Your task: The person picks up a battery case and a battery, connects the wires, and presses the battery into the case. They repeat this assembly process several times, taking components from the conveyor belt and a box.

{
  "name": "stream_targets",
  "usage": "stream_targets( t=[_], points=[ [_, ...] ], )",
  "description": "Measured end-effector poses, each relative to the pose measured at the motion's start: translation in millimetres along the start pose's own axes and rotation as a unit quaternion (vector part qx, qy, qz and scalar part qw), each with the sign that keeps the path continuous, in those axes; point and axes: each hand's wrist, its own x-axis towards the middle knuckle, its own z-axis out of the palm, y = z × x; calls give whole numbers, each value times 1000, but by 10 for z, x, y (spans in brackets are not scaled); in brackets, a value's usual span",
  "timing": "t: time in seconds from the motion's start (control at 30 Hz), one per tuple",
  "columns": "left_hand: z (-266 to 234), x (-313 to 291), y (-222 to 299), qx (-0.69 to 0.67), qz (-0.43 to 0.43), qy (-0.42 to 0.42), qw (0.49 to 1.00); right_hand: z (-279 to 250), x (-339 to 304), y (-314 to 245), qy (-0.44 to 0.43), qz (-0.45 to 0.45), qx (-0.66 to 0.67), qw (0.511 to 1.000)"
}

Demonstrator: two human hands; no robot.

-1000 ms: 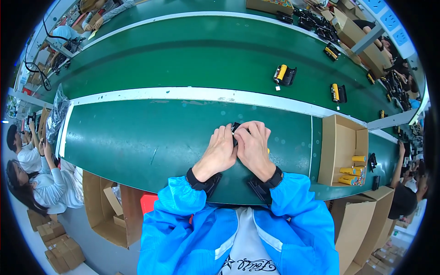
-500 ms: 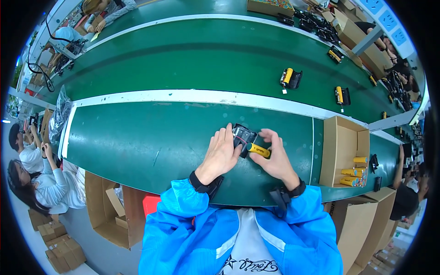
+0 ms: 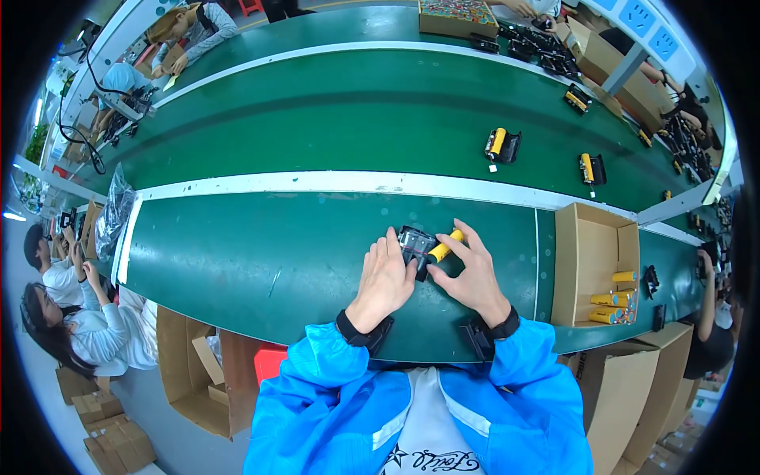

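Observation:
My left hand (image 3: 385, 275) steadies a black plastic case (image 3: 416, 241) on the green bench, its fingers along the left side and its thumb at the near side. The case lies with its inside facing up. Between the thumb and fingers of my right hand (image 3: 476, 275) is a yellow cylindrical battery (image 3: 446, 246), slanting up to the right. Its lower end is right beside the case's right side; whether the two touch, I cannot tell.
A cardboard box (image 3: 576, 265) with several yellow batteries (image 3: 608, 300) stands at the right. Beyond the white rail (image 3: 332, 182), black cases with batteries (image 3: 502, 146) lie on the green surface. A clear plastic bag (image 3: 116, 210) sits far left. Other people work around.
The battery in my right hand has swung round: it slanted down to the right before and now slants up to the right. My left hand stays on the case. The view has shifted slightly.

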Motion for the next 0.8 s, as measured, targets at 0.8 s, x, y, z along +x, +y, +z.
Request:
stream_targets(
  t=[0.8],
  points=[
    [-362,-209,-211,-138,56,58,987,435,57,-502,-29,-57,-34,997]
  ],
)
